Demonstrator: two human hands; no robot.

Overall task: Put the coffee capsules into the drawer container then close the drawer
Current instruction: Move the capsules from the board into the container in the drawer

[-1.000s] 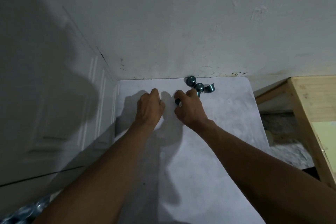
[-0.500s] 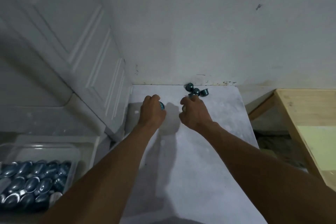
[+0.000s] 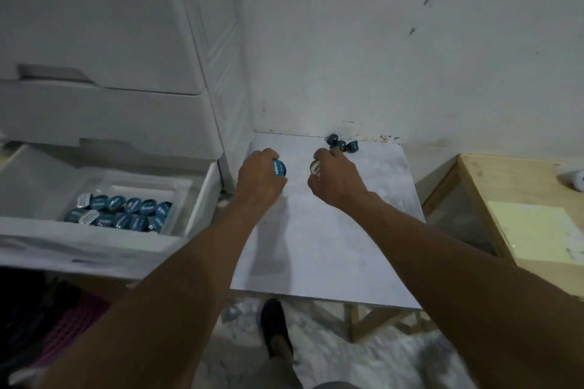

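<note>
My left hand (image 3: 259, 175) grips a blue-lidded coffee capsule (image 3: 279, 168) above the white table (image 3: 331, 246). My right hand (image 3: 335, 178) holds a capsule with a pale lid (image 3: 315, 167). A few dark teal capsules (image 3: 342, 145) lie at the table's far edge by the wall, just beyond my right fingers. The white drawer (image 3: 202, 199) at the left stands open. Its inner container (image 3: 181, 196) holds several blue-lidded capsules (image 3: 120, 211).
A white drawer cabinet (image 3: 104, 41) rises at the left, its side next to the table. A wooden table (image 3: 521, 215) with a pale sheet stands at the right. My foot (image 3: 275, 328) is on the floor below the table's near edge.
The view has swung down and left, bringing the open drawer fully into sight. Both hands have lifted back from the capsule pile, each now showing a capsule lid.
</note>
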